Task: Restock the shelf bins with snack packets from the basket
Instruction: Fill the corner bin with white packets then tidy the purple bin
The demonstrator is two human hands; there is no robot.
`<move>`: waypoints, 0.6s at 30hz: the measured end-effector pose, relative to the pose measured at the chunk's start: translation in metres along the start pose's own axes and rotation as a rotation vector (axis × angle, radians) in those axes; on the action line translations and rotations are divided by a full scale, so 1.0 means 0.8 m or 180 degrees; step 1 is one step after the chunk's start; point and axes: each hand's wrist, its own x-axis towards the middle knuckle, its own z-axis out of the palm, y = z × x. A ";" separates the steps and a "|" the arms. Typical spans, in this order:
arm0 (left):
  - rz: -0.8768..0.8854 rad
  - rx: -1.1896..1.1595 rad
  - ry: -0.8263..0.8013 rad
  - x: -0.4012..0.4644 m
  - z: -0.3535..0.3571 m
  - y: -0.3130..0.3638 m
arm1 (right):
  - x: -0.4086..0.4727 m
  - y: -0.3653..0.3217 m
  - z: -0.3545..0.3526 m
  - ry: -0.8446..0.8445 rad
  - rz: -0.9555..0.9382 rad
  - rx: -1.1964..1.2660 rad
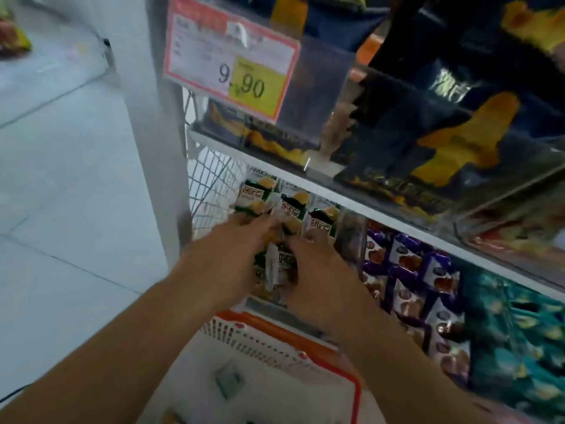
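Note:
Both my hands reach into the lower shelf bin (263,302) at the shelf's left end. My left hand (226,255) and my right hand (318,270) hold a bunch of green-and-black snack packets (279,261) between them, fingers curled around the packets. Behind them, more packets of the same kind (260,194) stand upright in the bin. The white basket with an orange rim (293,335) sits below my forearms, and a small packet (229,381) lies on its bottom.
Purple snack packs (409,270) and teal packs (519,332) fill the bins to the right. The upper shelf holds dark blue and yellow bags (443,142) behind a clear front, with a price tag (232,56) reading 9.90. A wire side panel (211,182) and a grey post (159,133) stand at left.

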 end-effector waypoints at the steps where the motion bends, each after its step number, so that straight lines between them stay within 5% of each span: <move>1: 0.0025 -0.0039 -0.0094 0.004 0.007 -0.007 | 0.004 0.001 0.006 -0.0146 -0.0003 -0.0182; 18: -0.0528 -0.0125 0.0295 0.021 0.022 -0.013 | 0.028 0.005 -0.027 -0.0136 0.0201 0.0048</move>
